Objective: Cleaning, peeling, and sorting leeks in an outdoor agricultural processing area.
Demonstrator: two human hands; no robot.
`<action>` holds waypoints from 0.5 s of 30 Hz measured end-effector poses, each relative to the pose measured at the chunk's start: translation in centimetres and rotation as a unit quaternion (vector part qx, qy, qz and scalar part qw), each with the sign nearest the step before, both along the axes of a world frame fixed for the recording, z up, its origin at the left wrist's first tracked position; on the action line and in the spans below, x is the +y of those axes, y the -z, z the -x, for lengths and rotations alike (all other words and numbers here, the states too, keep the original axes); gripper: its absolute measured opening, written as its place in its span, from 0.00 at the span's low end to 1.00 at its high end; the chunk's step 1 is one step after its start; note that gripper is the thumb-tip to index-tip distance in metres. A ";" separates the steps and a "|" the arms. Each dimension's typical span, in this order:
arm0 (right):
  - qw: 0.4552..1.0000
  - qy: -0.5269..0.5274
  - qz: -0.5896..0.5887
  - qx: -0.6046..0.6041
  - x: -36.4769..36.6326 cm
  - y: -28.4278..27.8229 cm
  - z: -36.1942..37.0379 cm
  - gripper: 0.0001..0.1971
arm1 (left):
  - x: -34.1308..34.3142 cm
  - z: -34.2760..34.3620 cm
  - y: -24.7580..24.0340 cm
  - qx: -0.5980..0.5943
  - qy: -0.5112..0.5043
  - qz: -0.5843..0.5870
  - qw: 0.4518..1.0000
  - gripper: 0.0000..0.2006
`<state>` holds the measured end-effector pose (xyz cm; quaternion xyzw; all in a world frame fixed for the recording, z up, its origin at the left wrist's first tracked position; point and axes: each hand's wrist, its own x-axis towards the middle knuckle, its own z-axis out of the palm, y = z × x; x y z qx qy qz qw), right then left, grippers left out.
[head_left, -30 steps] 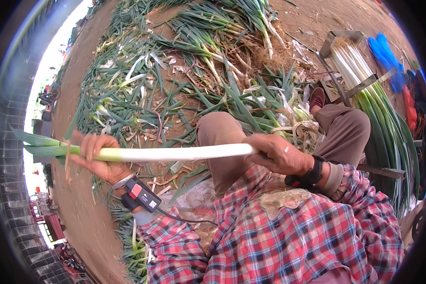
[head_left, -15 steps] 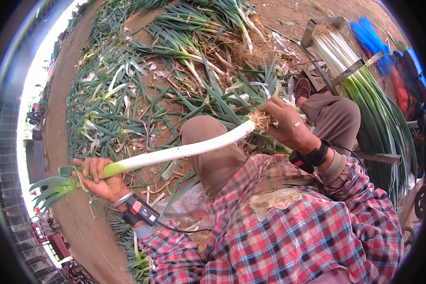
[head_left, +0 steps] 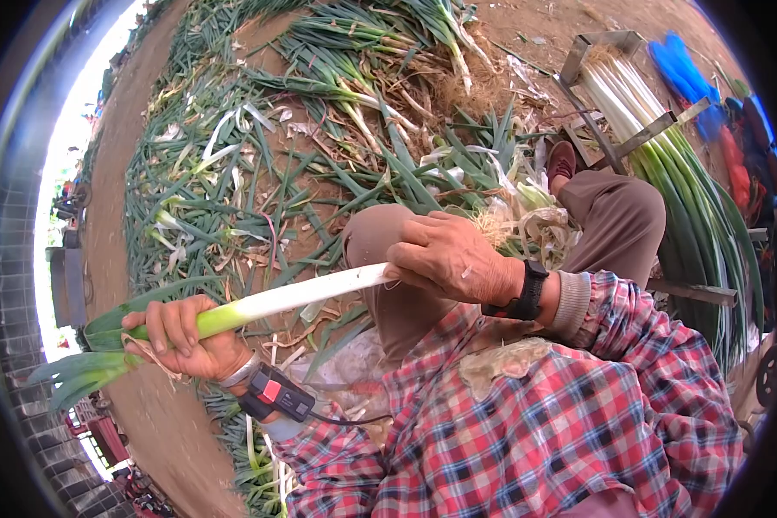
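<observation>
A long leek with a white shaft and green top lies slantwise across my lap, its root end higher and to the right. Around the pale green part near the leaves, the fingers of my left hand are wrapped. My right hand is closed round the white shaft near the root end, its back turned up. The hairy roots stick out beyond it. Part of the shaft is hidden under my right hand. Dark straps with small devices sit on both wrists.
Stripped leaves litter the soil ahead and left. Untrimmed leeks with roots lie at the far middle. On the right, a metal rack holds a bundle of cleaned leeks. Blue netting lies behind it.
My right hand has moved left from the roots onto the white shaft and now grips it. My left hand stays on the green part, slightly lower.
</observation>
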<state>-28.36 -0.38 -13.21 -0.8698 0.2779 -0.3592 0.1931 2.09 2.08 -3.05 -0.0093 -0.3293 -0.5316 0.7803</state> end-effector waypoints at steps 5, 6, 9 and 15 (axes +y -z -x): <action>0.998 0.042 -0.023 -0.029 -0.6 1.4 -0.8 0.09 | -0.4 0.9 0.0 -0.023 0.014 0.008 1.000 0.17; 0.998 0.041 -0.023 -0.030 -0.6 1.5 -0.9 0.09 | -0.4 0.8 0.0 -0.031 0.011 0.007 0.999 0.17; 0.989 0.060 -0.120 -0.068 -0.7 0.8 -1.0 0.08 | -0.5 0.6 0.3 -0.039 0.008 0.000 0.999 0.18; 0.989 -0.062 -0.053 -0.126 -0.3 0.5 -0.7 0.07 | -0.6 1.3 0.2 -0.032 0.024 -0.007 0.999 0.17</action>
